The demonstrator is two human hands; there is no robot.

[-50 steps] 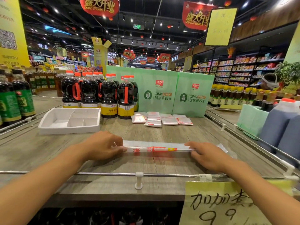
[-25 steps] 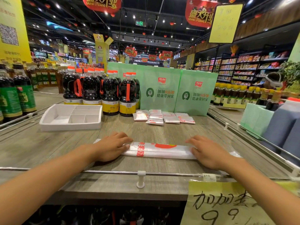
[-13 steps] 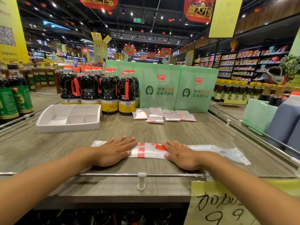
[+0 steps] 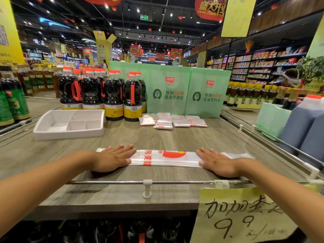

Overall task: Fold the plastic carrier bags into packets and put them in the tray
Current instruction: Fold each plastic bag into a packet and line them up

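A white plastic carrier bag [image 4: 166,158] with red print lies folded into a long flat strip across the wooden shelf top, near its front edge. My left hand [image 4: 112,159] presses flat on the strip's left end, fingers straight. My right hand [image 4: 217,162] lies flat on its right end, where the thin handle part sticks out past my wrist. A white divided tray [image 4: 69,125] stands at the back left with nothing in it. Several folded bag packets [image 4: 172,121] lie in a cluster at the back middle.
Dark sauce bottles [image 4: 112,95] with orange caps stand behind the tray. Two green display boxes [image 4: 189,92] close off the back. A metal rail [image 4: 147,182] runs along the front edge, with a yellow price sign [image 4: 243,216] hanging at the front right. Large jugs [image 4: 308,120] stand on the right.
My right hand slid outward along the strip from its middle to its right end, smoothing it flat. My left hand stayed on the left end.
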